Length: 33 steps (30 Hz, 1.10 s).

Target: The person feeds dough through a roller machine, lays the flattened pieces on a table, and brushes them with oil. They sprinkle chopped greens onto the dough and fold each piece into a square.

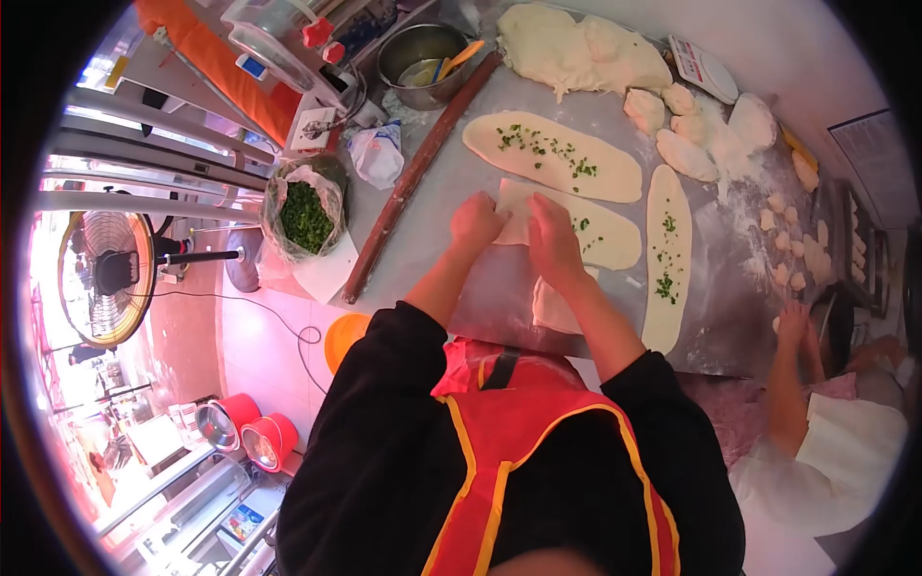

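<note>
A flat dough strip (610,235) with chopped green onion lies on the metal worktop, its left end folded over. My left hand (477,223) is closed at the fold's left edge, fingertips on the dough. My right hand (555,235) grips the folded flap, thumb and fingers bent around its edge. Just above lies a longer dough strip (552,158) topped with green onion. Another such strip (667,259) lies lengthwise to the right. Under my right forearm sits a folded piece of dough (557,305), partly hidden.
A long rolling pin (420,178) lies left of the dough. Beyond it are a bag of chopped green onion (305,213) and a metal bowl (423,65). A big dough mass (581,50), a scale (703,69) and flour are at the back. At right, a co-worker's hands (795,331) touch the table.
</note>
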Tool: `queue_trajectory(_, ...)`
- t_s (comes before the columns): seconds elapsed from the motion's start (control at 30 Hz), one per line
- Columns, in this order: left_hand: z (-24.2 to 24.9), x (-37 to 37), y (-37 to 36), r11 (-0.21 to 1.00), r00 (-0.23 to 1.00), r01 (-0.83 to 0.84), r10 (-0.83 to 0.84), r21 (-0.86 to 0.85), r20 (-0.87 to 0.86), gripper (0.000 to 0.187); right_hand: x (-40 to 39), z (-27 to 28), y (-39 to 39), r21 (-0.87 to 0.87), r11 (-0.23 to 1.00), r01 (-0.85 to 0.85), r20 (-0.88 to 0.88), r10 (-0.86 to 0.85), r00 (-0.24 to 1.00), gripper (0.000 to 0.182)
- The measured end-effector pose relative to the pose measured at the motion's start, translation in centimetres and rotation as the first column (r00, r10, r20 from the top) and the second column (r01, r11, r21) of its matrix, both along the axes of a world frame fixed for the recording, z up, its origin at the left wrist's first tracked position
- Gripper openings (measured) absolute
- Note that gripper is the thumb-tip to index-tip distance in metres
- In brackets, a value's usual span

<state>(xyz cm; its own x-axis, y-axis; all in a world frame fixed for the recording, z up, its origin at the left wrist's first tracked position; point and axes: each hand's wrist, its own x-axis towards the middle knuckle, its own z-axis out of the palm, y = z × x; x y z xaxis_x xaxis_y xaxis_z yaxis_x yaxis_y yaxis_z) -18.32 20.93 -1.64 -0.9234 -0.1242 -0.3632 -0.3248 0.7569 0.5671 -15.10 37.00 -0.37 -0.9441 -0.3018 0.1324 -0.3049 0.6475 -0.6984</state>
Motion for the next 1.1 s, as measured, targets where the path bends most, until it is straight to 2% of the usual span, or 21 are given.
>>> queue_trajectory(0.07, -0.4, 0.4, 0.4, 0.999, 0.995, -0.021, 0.017, -0.03, -0.1, 0.038, 0.3, 2.2, -0.8, -0.294, 0.94, 0.174, 0.146, -0.136, 0.98, 0.038)
queue_trajectory(0.1, -0.5, 0.5, 0.8, 0.999, 0.988, -0.025, 0.018, -0.048, -0.153, 0.038, 0.1, 0.7, -1.1, -0.385, 0.884, 0.264, 0.282, -0.16, 0.946, 0.036)
queue_trajectory(0.13, 0.3, 0.7, 1.1, 0.999, 0.99, -0.011, 0.015, 0.031, -0.14, 0.037, 0.0, -2.0, -1.5, -0.46, 0.811, 0.362, 0.414, -0.165, 0.895, 0.033)
queue_trajectory(0.17, 1.8, 0.9, 1.5, 0.994, 0.992, 0.002, 0.012, 0.11, -0.124, 0.035, -0.1, -2.3, -1.5, -0.502, 0.738, 0.451, 0.521, -0.158, 0.839, 0.031)
queue_trajectory(0.2, 2.8, 1.1, 2.0, 0.982, 0.994, 0.01, 0.011, 0.187, -0.109, 0.033, -0.1, -2.6, -1.5, -0.527, 0.651, 0.546, 0.618, -0.147, 0.772, 0.029)
queue_trajectory(0.27, 3.1, 1.8, 3.4, 0.932, 0.976, 0.078, 0.002, 0.355, -0.22, 0.027, -0.1, 1.2, -1.2, -0.521, 0.493, 0.697, 0.758, -0.109, 0.643, 0.028)
queue_trajectory(0.3, 3.1, 2.3, 3.8, 0.894, 0.963, 0.117, 0.004, 0.432, -0.27, 0.024, 0.1, 2.1, -0.8, -0.516, 0.495, 0.699, 0.745, -0.144, 0.652, 0.029)
queue_trajectory(0.4, 3.6, 2.4, 4.4, 0.639, 0.992, 0.117, -0.033, 0.761, -0.125, 0.023, 0.1, 2.6, 1.6, -0.5, 0.515, 0.696, 0.694, -0.242, 0.678, 0.03)
queue_trajectory(0.47, 2.1, 2.3, 4.3, 0.837, 0.929, 0.266, -0.09, 0.478, -0.359, 0.028, 0.4, 0.9, 3.1, -0.476, 0.538, 0.696, 0.667, -0.295, 0.684, 0.03)
queue_trajectory(0.5, 1.2, 2.3, 4.3, 0.902, 0.877, 0.306, -0.143, 0.305, -0.459, 0.03, 0.4, 0.4, 3.6, -0.395, 0.592, 0.702, 0.656, -0.353, 0.667, 0.031)
queue_trajectory(0.6, 0.3, 2.4, 4.5, 0.89, 0.727, 0.439, -0.271, 0.124, -0.63, 0.036, 0.4, 0.5, 3.7, -0.31, 0.639, 0.704, 0.572, -0.466, 0.675, 0.034)
queue_trajectory(0.7, 0.5, 2.4, 5.4, 0.888, 0.724, 0.452, -0.315, 0.078, -0.613, 0.041, 0.9, -0.2, 4.2, -0.263, 0.72, 0.642, 0.313, -0.565, 0.763, 0.037)
queue_trajectory(0.8, -0.1, 2.6, 6.3, 0.885, 0.672, 0.465, -0.373, -0.027, -0.64, 0.041, 1.4, 2.1, 4.8, -0.1, 0.737, 0.668, 0.385, -0.591, 0.709, 0.039)
queue_trajectory(0.9, -0.1, 2.7, 6.8, 0.875, 0.664, 0.469, -0.438, -0.119, -0.606, 0.041, 1.9, 1.4, 7.4, 0.021, 0.735, 0.678, 0.195, -0.668, 0.718, 0.038)
queue_trajectory(1.0, -0.2, 2.7, 7.2, 0.871, 0.652, 0.462, -0.463, -0.17, -0.6, 0.042, 2.6, -0.5, 11.3, 0.22, 0.689, 0.691, -0.07, -0.695, 0.715, 0.036)
queue_trajectory(1.1, -0.5, 2.3, 7.3, 0.865, 0.65, 0.464, -0.48, -0.192, -0.589, 0.042, 2.4, -0.9, 12.7, 0.301, 0.607, 0.735, 0.039, -0.778, 0.627, 0.035)
